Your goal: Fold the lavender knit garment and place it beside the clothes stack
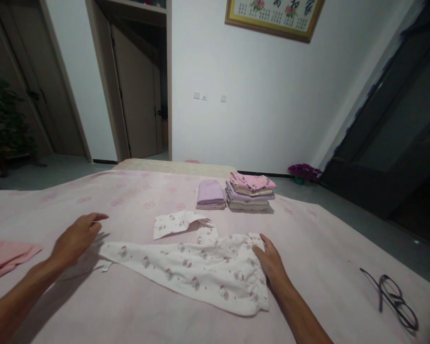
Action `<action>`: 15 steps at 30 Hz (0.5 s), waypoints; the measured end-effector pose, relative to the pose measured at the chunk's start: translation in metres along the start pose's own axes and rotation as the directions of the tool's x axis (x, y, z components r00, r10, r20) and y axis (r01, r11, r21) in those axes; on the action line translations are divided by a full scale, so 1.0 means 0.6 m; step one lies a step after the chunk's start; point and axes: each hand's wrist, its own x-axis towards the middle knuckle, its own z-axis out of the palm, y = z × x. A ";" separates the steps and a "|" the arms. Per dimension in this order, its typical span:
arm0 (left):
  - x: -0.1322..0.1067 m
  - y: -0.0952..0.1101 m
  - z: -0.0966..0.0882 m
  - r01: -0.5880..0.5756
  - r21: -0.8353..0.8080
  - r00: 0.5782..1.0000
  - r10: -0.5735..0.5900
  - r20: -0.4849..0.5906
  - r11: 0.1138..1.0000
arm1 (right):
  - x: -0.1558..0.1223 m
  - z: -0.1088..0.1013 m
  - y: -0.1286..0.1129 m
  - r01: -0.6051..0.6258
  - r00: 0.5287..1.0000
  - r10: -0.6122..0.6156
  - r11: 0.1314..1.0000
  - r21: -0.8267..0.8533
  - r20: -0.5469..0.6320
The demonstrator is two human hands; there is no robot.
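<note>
A pair of white children's trousers point(186, 267) with a small cartoon print lies on the pink bedspread, one leg stretched to the left and the other bent up behind it. My right hand point(272, 263) grips the gathered waistband at the right end, thumb on top and fingers around the far edge. Over the narrow left end of the trousers is my left hand point(79, 236), its index finger stretched out and the fingers apart; it holds nothing that shows. A small white tag point(106, 267) on a thin cord lies just below that end.
Behind the trousers stand a folded purple garment point(210, 193) and a taller stack of folded clothes point(251, 193). Pink cloth point(7, 258) lies at far left. Black-framed glasses point(392, 298) rest on the bedspread point(326, 267) at right.
</note>
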 end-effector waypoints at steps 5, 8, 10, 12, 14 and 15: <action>0.020 0.137 0.074 -0.206 -0.159 0.937 0.241 0.252 0.966 | -0.009 0.001 -0.001 0.038 0.999 -0.038 0.998 0.059 -0.007; 0.012 0.203 0.123 -0.267 -0.132 0.908 0.295 0.298 0.955 | -0.011 -0.001 -0.004 0.043 0.999 -0.043 0.997 0.065 -0.012; 0.006 0.227 0.142 -0.272 -0.127 0.913 0.297 0.280 0.954 | -0.012 -0.001 -0.002 0.053 0.999 -0.052 0.997 0.054 -0.012; 0.004 0.236 0.149 -0.241 -0.133 0.931 0.267 0.248 0.961 | -0.012 0.001 0.001 0.056 0.998 -0.056 0.997 0.051 -0.005; 0.008 0.233 0.146 -0.173 -0.160 0.955 0.206 0.214 0.972 | -0.012 0.002 0.004 0.052 0.999 -0.053 0.997 0.065 0.002; 0.013 0.228 0.142 -0.128 -0.183 0.967 0.164 0.195 0.975 | -0.012 0.002 0.004 0.052 0.999 -0.052 0.996 0.078 0.003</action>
